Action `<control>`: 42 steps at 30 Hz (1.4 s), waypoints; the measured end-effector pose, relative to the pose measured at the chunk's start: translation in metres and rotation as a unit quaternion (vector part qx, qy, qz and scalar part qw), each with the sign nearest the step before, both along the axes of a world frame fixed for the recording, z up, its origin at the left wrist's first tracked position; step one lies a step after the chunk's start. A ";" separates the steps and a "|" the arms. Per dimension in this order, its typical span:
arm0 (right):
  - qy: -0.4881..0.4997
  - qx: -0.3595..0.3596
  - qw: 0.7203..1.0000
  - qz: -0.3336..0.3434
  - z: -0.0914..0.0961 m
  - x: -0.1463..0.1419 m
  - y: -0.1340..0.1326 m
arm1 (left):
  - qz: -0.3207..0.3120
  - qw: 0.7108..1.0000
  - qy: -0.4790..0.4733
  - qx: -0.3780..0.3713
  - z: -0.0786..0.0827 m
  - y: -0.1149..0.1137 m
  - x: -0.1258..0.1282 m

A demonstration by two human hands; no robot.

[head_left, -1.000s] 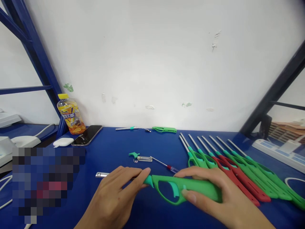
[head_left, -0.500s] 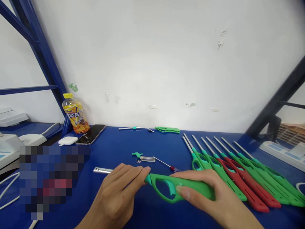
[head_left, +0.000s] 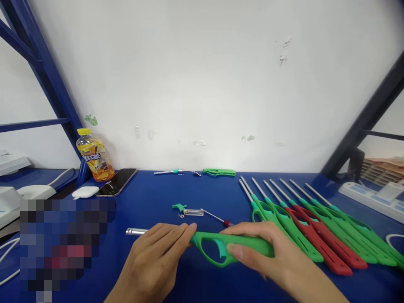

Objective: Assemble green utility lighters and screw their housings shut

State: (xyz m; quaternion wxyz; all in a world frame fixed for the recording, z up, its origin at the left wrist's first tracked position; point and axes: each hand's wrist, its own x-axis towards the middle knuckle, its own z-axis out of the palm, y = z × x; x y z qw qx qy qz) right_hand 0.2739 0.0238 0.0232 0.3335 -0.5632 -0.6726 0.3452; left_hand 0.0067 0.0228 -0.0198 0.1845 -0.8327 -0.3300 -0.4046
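Observation:
A green long-nosed gas lighter (head_left: 206,257) lies level between my hands, its metal tube pointing left. My left hand (head_left: 154,256) wraps over the tube near the teal collar, and the silver tip sticks out beyond the fingers. My right hand (head_left: 268,256) grips the green handle, with the thumb beside the teal trigger (head_left: 221,247). Just behind the lighter are a loose teal trigger (head_left: 179,207), a clear tube-shaped part (head_left: 193,212) and a screwdriver (head_left: 217,217) with a red handle, partly hidden by my right hand.
Several green and red lighters (head_left: 303,235) lie in a row at the right. Along the wall rest a metal lighter tube (head_left: 166,172) and a green handle shell (head_left: 219,172). A phone (head_left: 116,182), a white case (head_left: 85,192) and a drink bottle (head_left: 96,158) stand at left; a power strip (head_left: 372,200) at right.
The view has shifted slightly. Both hands keep their hold on the lighter; my right hand and the handle have moved a little to the left.

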 end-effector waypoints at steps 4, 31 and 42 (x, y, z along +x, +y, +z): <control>0.007 -0.029 0.999 0.046 0.009 0.004 0.000 | 0.020 1.000 0.002 -0.009 -0.003 -0.003 0.012; -0.071 -0.044 0.985 0.152 0.012 0.016 0.006 | -0.025 0.981 0.004 -0.192 -0.010 -0.007 0.025; -0.229 0.050 0.969 0.078 -0.009 0.021 0.025 | 0.055 0.959 0.114 -0.255 -0.020 -0.009 0.023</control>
